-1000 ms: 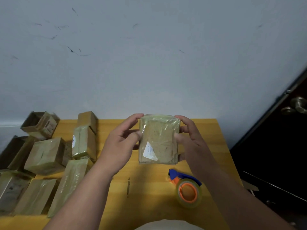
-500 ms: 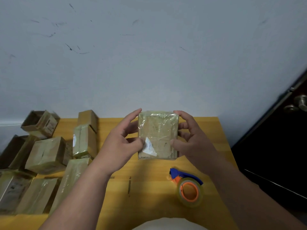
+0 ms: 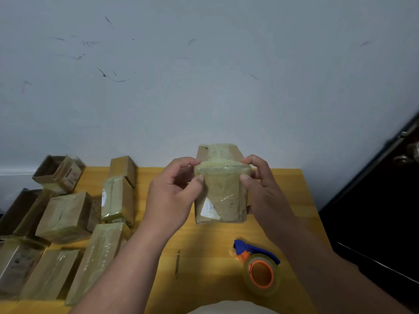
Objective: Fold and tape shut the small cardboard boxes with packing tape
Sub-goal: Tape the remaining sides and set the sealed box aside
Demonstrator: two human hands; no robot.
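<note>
Hands first: we see the left hand (image 3: 174,198) and the right hand (image 3: 263,189) both closed around one small cardboard box (image 3: 221,198), lifted above the yellow wooden table (image 3: 204,257) in front of the pale wall (image 3: 204,75). Each thumb presses on the near face of the box just below its top edge, while the other fingers curl around the sides and back. We note that the box is wrapped in glossy clear tape, with a torn white label (image 3: 209,210) near its lower left corner. Its top flap (image 3: 218,152) tilts up behind the near edge, and tape lies across it.

On the table near the right forearm we find the tape dispenser (image 3: 260,268), a clear roll on an orange core with a blue handle, lying apart from the hands. A short dark mark (image 3: 177,264) shows on the wood between the forearms.

To the left we see a cluster of other boxes (image 3: 68,223), most of them taped over and lying close together. One open box (image 3: 57,174) sits at the far left by the wall. At the right edge we see a dark door (image 3: 385,211) with a metal knob (image 3: 408,154).
</note>
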